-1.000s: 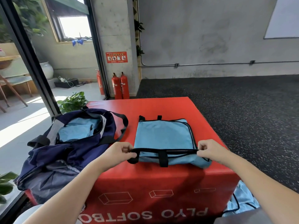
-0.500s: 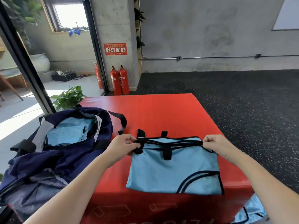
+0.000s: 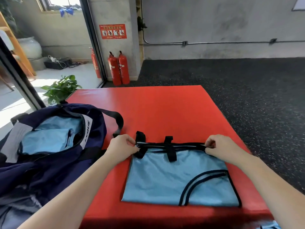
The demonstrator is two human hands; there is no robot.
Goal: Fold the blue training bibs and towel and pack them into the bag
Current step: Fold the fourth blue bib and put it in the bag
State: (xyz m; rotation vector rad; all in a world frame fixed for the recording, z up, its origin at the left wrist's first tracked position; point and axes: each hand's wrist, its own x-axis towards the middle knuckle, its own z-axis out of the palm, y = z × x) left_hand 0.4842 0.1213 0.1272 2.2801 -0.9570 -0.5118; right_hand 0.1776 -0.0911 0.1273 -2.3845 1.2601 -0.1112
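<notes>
So the blue bib point(image 3: 173, 179) is lying flat on the red worktop point(image 3: 165, 109), black-trimmed top edge pointing away from the person, that edge running left to right. The left hand point(image 3: 121, 150) is pinching the left end of the trim with curled fingers, and the right hand point(image 3: 221, 148) is pinching the right end the same way. The navy bag point(image 3: 49, 162) is sitting open just left of the bib, with 1 or more folded blue pieces point(image 3: 47, 139) already lying inside.
</notes>
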